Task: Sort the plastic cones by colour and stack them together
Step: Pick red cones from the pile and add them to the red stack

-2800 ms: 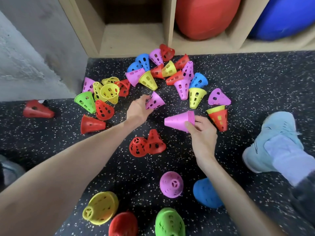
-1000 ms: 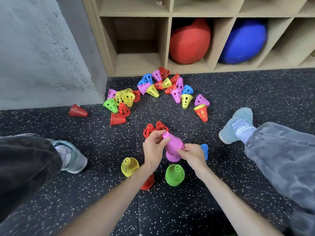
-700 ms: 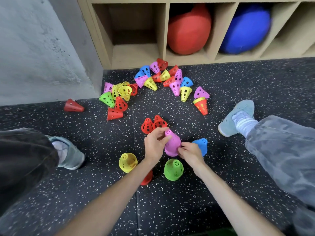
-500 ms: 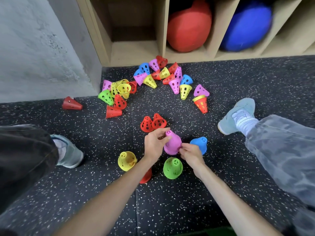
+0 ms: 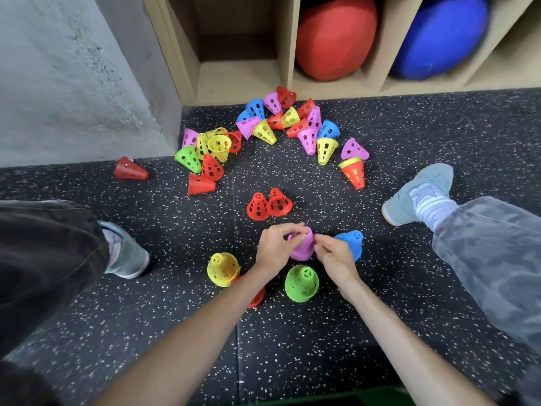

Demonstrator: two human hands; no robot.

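A purple cone stack [image 5: 302,249] stands upright on the speckled floor between my hands. My left hand [image 5: 273,249] curls its fingers over the stack's top. My right hand [image 5: 333,256] pinches its right side. Around it stand a yellow stack [image 5: 223,269], a green stack [image 5: 301,284] and a blue stack [image 5: 351,243]. A red stack [image 5: 258,297] is mostly hidden under my left forearm. Two red cones [image 5: 269,204] lie just beyond my hands. Several mixed loose cones [image 5: 263,130] lie scattered farther back.
My left shoe [image 5: 126,253] and right shoe [image 5: 418,194] flank the stacks. A lone red cone [image 5: 130,169] lies at the left by the concrete wall. A wooden shelf [image 5: 289,54] at the back holds a red ball [image 5: 333,36] and a blue ball [image 5: 439,39].
I carried the purple stack from the pile back to the sorted stacks, added a purple cone, and set it upright on the floor. Both hands stay on it.
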